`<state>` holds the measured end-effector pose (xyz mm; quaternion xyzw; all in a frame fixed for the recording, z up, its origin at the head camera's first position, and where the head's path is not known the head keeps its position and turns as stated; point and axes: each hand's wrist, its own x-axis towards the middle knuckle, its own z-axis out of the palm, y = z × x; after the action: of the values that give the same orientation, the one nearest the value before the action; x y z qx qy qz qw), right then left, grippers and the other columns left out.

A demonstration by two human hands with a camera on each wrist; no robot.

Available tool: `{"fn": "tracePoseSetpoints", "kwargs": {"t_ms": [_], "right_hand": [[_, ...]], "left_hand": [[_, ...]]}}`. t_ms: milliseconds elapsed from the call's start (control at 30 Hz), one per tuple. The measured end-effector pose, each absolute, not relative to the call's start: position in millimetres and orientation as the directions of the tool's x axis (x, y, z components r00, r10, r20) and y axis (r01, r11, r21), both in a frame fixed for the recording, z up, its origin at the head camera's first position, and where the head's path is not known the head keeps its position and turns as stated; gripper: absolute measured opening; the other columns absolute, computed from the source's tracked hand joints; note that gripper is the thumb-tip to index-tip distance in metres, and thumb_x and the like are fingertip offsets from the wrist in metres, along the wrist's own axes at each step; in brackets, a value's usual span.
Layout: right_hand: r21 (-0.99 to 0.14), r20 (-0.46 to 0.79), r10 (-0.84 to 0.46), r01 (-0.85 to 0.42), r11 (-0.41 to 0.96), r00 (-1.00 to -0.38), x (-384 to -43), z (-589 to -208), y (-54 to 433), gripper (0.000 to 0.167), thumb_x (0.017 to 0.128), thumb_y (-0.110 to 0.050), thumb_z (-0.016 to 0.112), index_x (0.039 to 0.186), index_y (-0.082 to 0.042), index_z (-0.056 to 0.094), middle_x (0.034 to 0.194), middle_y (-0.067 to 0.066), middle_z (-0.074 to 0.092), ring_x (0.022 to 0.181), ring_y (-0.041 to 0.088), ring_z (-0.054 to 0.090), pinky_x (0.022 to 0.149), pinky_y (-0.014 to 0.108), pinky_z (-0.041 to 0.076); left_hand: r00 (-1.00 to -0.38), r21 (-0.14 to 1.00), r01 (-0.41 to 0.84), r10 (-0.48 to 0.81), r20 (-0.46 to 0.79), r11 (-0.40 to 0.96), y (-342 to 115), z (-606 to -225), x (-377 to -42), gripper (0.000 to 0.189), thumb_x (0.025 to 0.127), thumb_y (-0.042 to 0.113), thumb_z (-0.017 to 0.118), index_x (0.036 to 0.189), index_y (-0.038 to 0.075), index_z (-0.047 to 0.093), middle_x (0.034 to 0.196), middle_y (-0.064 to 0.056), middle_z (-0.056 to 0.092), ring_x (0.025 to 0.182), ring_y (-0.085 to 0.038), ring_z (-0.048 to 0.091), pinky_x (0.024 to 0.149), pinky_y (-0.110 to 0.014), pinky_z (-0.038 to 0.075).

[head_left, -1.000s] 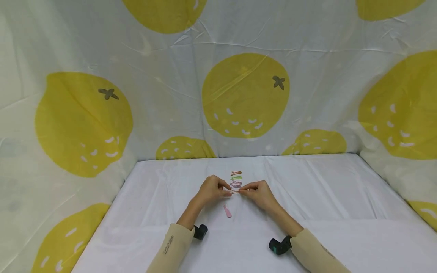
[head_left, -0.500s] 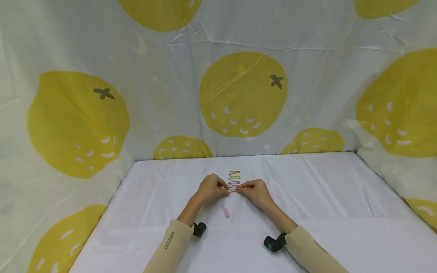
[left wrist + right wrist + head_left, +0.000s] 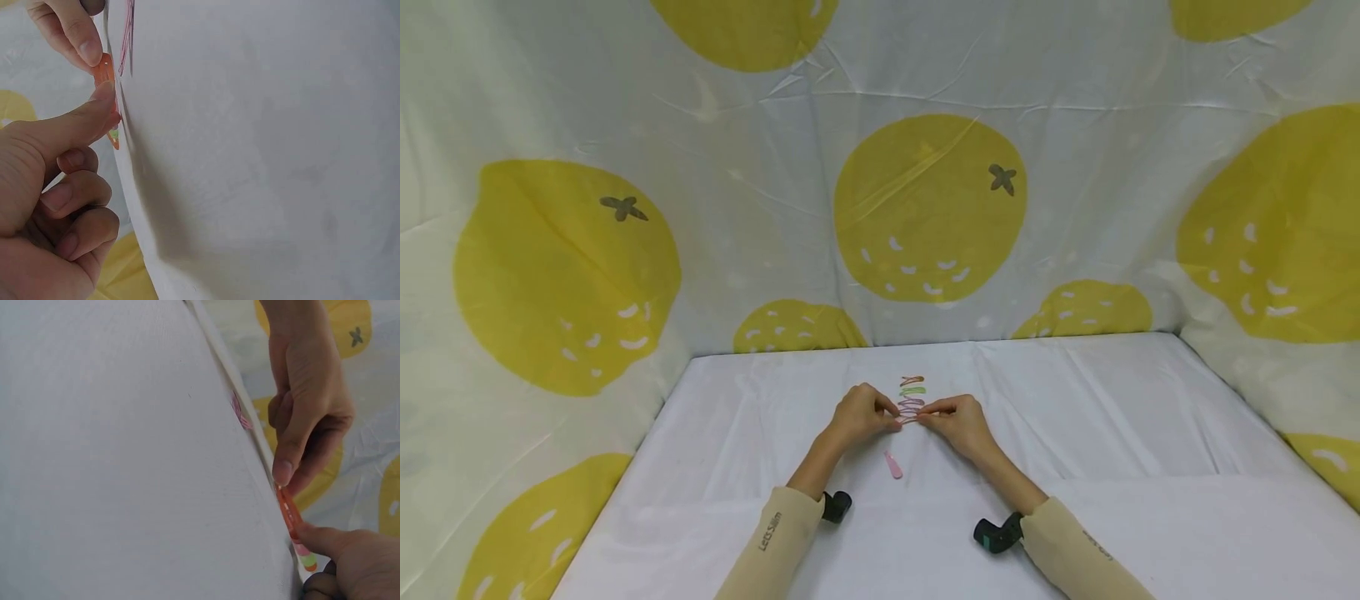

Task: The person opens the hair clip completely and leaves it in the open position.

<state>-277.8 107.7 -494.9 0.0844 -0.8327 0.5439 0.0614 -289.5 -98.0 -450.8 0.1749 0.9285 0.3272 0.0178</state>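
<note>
My left hand [image 3: 861,414] and right hand [image 3: 957,422] meet over the white table, pinching an orange snap hair clip [image 3: 288,510] between them. Thumb and finger of each hand hold one end of it. In the left wrist view the same orange clip [image 3: 105,69] shows between the two thumbs. Just beyond the hands runs a column of snap clips: an orange clip [image 3: 912,380] farthest, then a green clip [image 3: 912,391], then purplish-pink clips [image 3: 912,403] close to the fingertips. A single pink clip [image 3: 893,466] lies on the near side of the hands.
A white cloth with soft creases covers the table [image 3: 1075,417]. Behind and at both sides hangs a curtain [image 3: 760,208] printed with yellow lemons. Black wrist cameras, the left camera [image 3: 837,507] and the right camera [image 3: 997,533], stick out near the sleeves.
The whole head view has shifted slightly left. Both hands keep their pinch on the orange clip in the same place, with only slight finger movement. The other clips lie as before.
</note>
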Motion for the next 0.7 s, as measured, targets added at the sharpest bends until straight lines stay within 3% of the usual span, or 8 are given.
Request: {"fn": "tracePoseSetpoints", "kwargs": {"t_ms": [200,433,533,567,633,700], "right_hand": [[-0.897,0.212,-0.075,-0.224,0.381,-0.974,-278,-494,110,0.008,0.084,-0.01,0.086,0.089,-0.004,0.084,0.078,0.01,0.076,0.059,0.002,0.042,0.055,0.018,0.03],[-0.929,0.163,-0.085,-0.182,0.322,-0.983,-275,-493,114,0.012,0.086,-0.016,0.085,0.094,-0.008,0.085,0.093,0.01,0.081,0.067,0.003,0.048,0.06,0.018,0.036],[-0.943,0.116,-0.101,-0.142,0.3,-0.988,-269,-486,116,0.015,0.086,-0.021,0.085,0.099,-0.012,0.085,0.088,0.009,0.08,0.068,0.003,0.045,0.06,0.019,0.034],[-0.944,0.105,-0.114,-0.135,0.3,-0.988,-266,-483,116,0.017,0.086,-0.022,0.085,0.1,-0.012,0.085,0.078,0.008,0.076,0.065,0.004,0.042,0.058,0.019,0.032],[-0.946,0.072,-0.133,-0.11,0.306,-0.989,-260,-476,117,0.019,0.086,-0.024,0.086,0.102,-0.014,0.085,0.062,0.001,0.062,0.061,0.004,0.037,0.056,0.019,0.029],[-0.947,0.039,-0.152,-0.086,0.311,-0.988,-252,-469,118,0.021,0.085,-0.025,0.086,0.104,-0.016,0.084,0.057,-0.005,0.047,0.059,0.005,0.032,0.055,0.02,0.026]], "left_hand": [[-0.943,0.632,0.301,0.323,0.085,0.714,-99,-451,-291,0.016,0.079,0.014,0.09,0.092,0.007,0.084,0.062,0.004,0.052,0.062,-0.008,0.045,0.055,-0.02,0.033],[-0.933,0.682,0.269,0.36,0.009,0.68,-107,-446,-280,0.016,0.077,0.013,0.091,0.091,0.007,0.085,0.059,0.005,0.051,0.059,-0.008,0.043,0.054,-0.021,0.032],[-0.903,0.707,0.265,0.425,-0.056,0.655,-114,-441,-271,0.016,0.074,0.009,0.092,0.088,0.008,0.084,0.058,0.005,0.051,0.058,-0.008,0.043,0.054,-0.021,0.032],[-0.893,0.711,0.267,0.445,-0.072,0.65,-116,-441,-268,0.016,0.074,0.007,0.092,0.087,0.008,0.084,0.058,0.005,0.051,0.058,-0.009,0.043,0.054,-0.022,0.032],[-0.875,0.713,0.274,0.475,-0.093,0.645,-119,-441,-265,0.016,0.073,0.005,0.092,0.085,0.009,0.083,0.058,0.004,0.051,0.058,-0.009,0.042,0.054,-0.022,0.032],[-0.867,0.71,0.285,0.49,-0.095,0.643,-120,-444,-263,0.016,0.072,0.003,0.092,0.083,0.01,0.082,0.059,0.004,0.051,0.057,-0.009,0.043,0.053,-0.021,0.032]]}}
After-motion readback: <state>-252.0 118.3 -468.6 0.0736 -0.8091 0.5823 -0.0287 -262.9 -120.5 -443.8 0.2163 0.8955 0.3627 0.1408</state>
